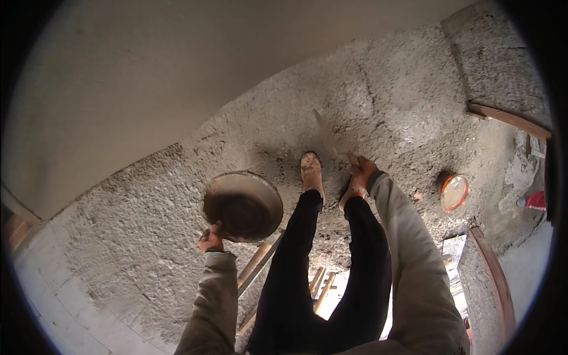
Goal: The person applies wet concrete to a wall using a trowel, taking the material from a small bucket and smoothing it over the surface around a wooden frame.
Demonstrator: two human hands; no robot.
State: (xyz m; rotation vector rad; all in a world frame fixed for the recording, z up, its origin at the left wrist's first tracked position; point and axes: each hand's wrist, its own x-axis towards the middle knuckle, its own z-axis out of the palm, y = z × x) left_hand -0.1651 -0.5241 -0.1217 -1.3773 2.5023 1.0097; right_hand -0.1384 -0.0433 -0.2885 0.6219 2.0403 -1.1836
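Down at my left side, my left hand (211, 239) grips the rim of the round metal pan (243, 206), while my right hand (362, 170), closure unclear, reaches further off by my feet.

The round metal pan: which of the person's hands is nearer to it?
Left. The left hand grips the pan at its near rim; the right hand is apart, down by the right foot.

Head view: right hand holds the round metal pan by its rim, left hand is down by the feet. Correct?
Sides are swapped. The head view shows the left hand holding the round metal pan by its rim, while the right hand is down by the feet.
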